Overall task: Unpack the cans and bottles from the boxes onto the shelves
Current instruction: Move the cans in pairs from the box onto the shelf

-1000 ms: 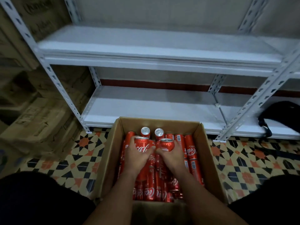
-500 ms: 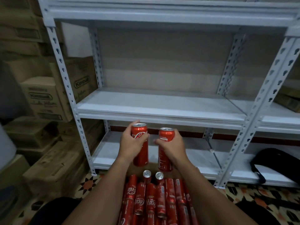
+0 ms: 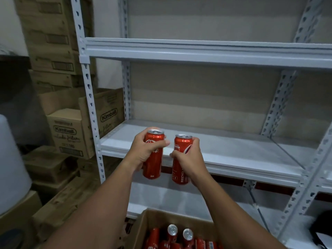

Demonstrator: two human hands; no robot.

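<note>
My left hand grips a tall red cola can upright. My right hand grips a second red can beside it, a small gap between the two. Both cans hang in front of the edge of the white middle shelf, their tops just above its surface. Below, at the bottom edge, an open cardboard box holds several more red cans, most lying flat and two standing.
The white metal rack has an upper shelf and a lower shelf, with perforated uprights at left and right. Stacked cardboard boxes fill the left side. A black bag lies at the lower right.
Both hands lifted one can each out of the box and raised them up to the middle shelf's front edge. My view tilted upward from the box to the rack.
</note>
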